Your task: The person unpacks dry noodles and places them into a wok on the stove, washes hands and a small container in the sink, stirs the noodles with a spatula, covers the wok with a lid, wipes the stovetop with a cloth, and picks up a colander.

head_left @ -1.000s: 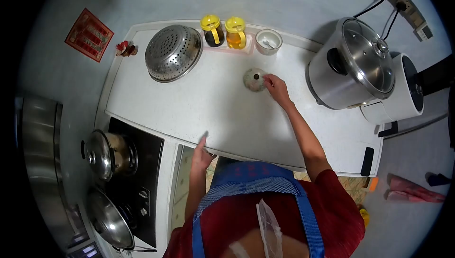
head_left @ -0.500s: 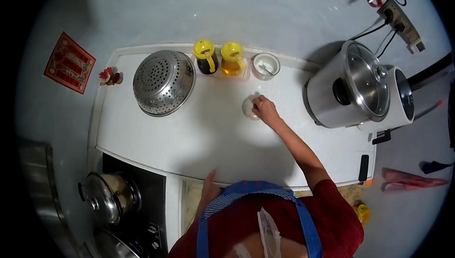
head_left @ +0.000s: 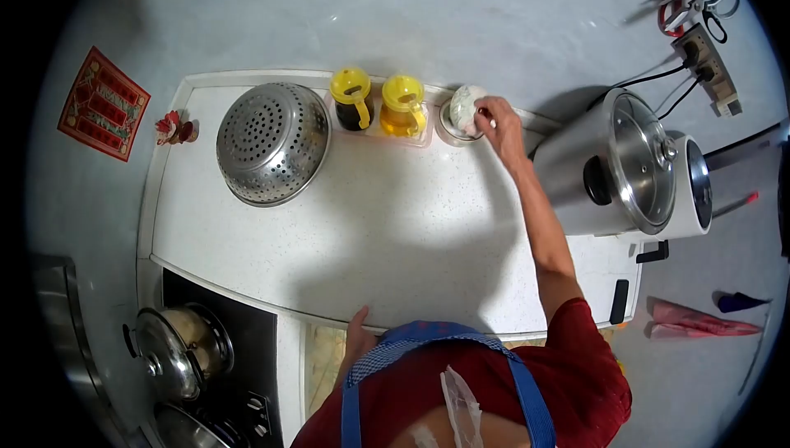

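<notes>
My right hand (head_left: 504, 131) is closed on the edge of a round, pale lid (head_left: 467, 107). The lid is tilted over the small white jar (head_left: 451, 133) at the back of the counter and covers most of its mouth. Down at the counter's front edge, my left hand (head_left: 360, 338) has a finger stretched out and nothing visible in it; the rest is partly hidden by the apron. Two yellow-topped bottles, one with dark liquid (head_left: 352, 111) and one with amber liquid (head_left: 401, 119), stand in a tray left of the jar.
An upturned metal colander (head_left: 274, 143) rests on the left of the white counter (head_left: 354, 234). A large steel cooker (head_left: 588, 176) with a glass lid stands at the right, near my forearm. A lidded pot (head_left: 177, 353) sits on the stove at lower left.
My right hand has lifted the lid off the middle of the counter and carried it back and right, over the jar. My left hand stays by the front edge. The view has shifted slightly.
</notes>
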`<action>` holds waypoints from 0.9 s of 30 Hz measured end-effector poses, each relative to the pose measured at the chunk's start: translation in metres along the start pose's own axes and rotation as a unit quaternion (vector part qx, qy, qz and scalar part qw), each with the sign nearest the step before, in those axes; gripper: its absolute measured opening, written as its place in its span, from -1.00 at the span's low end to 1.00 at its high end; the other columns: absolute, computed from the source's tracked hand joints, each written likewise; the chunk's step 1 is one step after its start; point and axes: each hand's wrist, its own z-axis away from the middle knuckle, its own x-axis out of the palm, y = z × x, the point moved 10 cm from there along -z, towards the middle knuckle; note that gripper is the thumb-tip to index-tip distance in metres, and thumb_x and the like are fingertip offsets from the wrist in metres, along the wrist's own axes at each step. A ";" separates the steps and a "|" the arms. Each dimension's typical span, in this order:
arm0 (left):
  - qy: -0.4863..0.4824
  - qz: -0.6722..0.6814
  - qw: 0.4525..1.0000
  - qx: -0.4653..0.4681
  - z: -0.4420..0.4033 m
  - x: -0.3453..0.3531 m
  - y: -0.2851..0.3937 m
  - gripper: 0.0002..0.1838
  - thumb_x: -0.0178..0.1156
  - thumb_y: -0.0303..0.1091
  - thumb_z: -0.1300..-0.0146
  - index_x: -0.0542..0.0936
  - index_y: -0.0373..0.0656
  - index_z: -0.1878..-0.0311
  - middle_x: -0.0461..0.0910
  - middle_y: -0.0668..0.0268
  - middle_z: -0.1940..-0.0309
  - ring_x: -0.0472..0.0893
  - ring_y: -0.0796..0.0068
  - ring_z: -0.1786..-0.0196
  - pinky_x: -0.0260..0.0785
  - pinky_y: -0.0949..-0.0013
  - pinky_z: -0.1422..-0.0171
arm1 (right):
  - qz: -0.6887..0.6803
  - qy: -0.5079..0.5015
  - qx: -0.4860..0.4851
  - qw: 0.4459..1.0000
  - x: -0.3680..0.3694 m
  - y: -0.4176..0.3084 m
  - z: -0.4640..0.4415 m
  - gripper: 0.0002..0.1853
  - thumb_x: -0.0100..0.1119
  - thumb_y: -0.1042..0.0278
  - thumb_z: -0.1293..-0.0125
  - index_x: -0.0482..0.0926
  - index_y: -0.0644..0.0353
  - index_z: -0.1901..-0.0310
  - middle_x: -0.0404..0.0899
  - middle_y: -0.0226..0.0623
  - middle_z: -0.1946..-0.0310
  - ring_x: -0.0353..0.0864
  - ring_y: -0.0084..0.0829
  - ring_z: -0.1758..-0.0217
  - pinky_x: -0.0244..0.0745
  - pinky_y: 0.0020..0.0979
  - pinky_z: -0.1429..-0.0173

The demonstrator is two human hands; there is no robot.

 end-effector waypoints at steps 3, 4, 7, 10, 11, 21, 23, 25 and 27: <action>0.014 0.001 1.000 0.010 0.004 0.005 0.001 -0.42 -0.05 -0.14 -0.26 0.16 -0.24 -0.28 0.22 0.05 -0.25 0.23 0.06 -0.28 0.00 0.04 -0.37 | 0.033 -0.024 -0.012 0.999 0.006 0.020 -0.019 -0.77 0.13 0.63 -0.04 0.49 0.22 0.22 0.51 -0.15 0.27 0.55 -0.22 0.36 0.47 -0.35 0.26; 0.009 -0.008 1.000 0.026 0.004 0.006 0.004 -0.41 -0.04 -0.14 -0.26 0.15 -0.23 -0.28 0.21 0.05 -0.26 0.23 0.05 -0.28 0.00 0.04 -0.37 | 0.047 -0.047 -0.014 0.998 0.012 0.025 -0.022 -0.77 0.13 0.63 -0.03 0.48 0.21 0.22 0.51 -0.17 0.26 0.55 -0.19 0.34 0.47 -0.34 0.25; 0.033 -0.019 0.998 0.044 0.016 0.019 0.007 -0.41 -0.04 -0.16 -0.25 0.14 -0.23 -0.29 0.21 0.04 -0.26 0.23 0.04 -0.28 0.01 0.04 -0.37 | 0.064 -0.081 -0.061 0.993 0.028 0.029 -0.024 -0.74 0.13 0.62 -0.01 0.47 0.20 0.21 0.50 -0.19 0.24 0.54 -0.16 0.26 0.48 -0.29 0.20; 0.059 -0.007 0.998 0.030 0.016 0.012 0.005 -0.42 -0.03 -0.19 -0.25 0.13 -0.23 -0.29 0.22 0.04 -0.24 0.24 0.03 -0.27 0.03 0.03 -0.36 | 0.141 -0.102 -0.112 0.978 0.046 0.028 -0.019 -0.71 0.14 0.62 0.02 0.47 0.19 0.20 0.50 -0.18 0.21 0.53 -0.16 0.18 0.50 -0.27 0.16; 0.057 0.009 0.998 0.015 0.013 0.007 0.002 -0.43 -0.04 -0.21 -0.25 0.14 -0.23 -0.28 0.23 0.04 -0.24 0.25 0.02 -0.26 0.04 0.02 -0.35 | 0.140 -0.103 -0.113 0.978 0.049 0.029 -0.018 -0.71 0.14 0.62 0.02 0.47 0.19 0.20 0.50 -0.18 0.21 0.53 -0.16 0.18 0.50 -0.27 0.16; 0.081 0.046 0.996 -0.016 0.017 0.010 -0.007 -0.41 -0.01 -0.18 -0.24 0.13 -0.23 -0.27 0.23 0.02 -0.22 0.26 0.00 -0.24 0.04 -0.01 -0.34 | 0.117 -0.192 -0.064 0.972 0.069 0.048 -0.025 -0.77 0.18 0.58 0.06 0.56 0.22 0.28 0.54 -0.15 0.30 0.55 -0.10 0.29 0.47 -0.23 0.19; 0.107 0.008 0.994 0.032 0.024 0.016 0.002 -0.39 -0.02 -0.15 -0.24 0.13 -0.24 -0.28 0.22 0.00 -0.23 0.25 -0.02 -0.25 0.03 -0.02 -0.35 | 0.118 -0.198 -0.064 0.971 0.069 0.048 -0.027 -0.79 0.18 0.57 0.06 0.56 0.23 0.30 0.54 -0.14 0.33 0.55 -0.09 0.32 0.46 -0.22 0.20; 0.106 -0.001 0.994 0.021 0.029 0.023 0.002 -0.39 -0.03 -0.14 -0.24 0.13 -0.24 -0.28 0.22 0.00 -0.24 0.24 -0.03 -0.25 0.02 -0.02 -0.35 | 0.123 -0.223 -0.058 0.965 0.072 0.050 -0.027 -0.80 0.19 0.56 0.06 0.56 0.23 0.30 0.54 -0.14 0.33 0.54 -0.10 0.31 0.46 -0.22 0.20; 0.104 -0.010 0.994 0.010 0.034 0.029 0.001 -0.39 -0.03 -0.13 -0.24 0.12 -0.25 -0.28 0.22 -0.01 -0.24 0.24 -0.04 -0.26 0.02 -0.03 -0.35 | 0.122 -0.222 -0.065 0.965 0.072 0.049 -0.027 -0.80 0.18 0.56 0.06 0.56 0.23 0.31 0.54 -0.14 0.33 0.54 -0.10 0.31 0.46 -0.22 0.20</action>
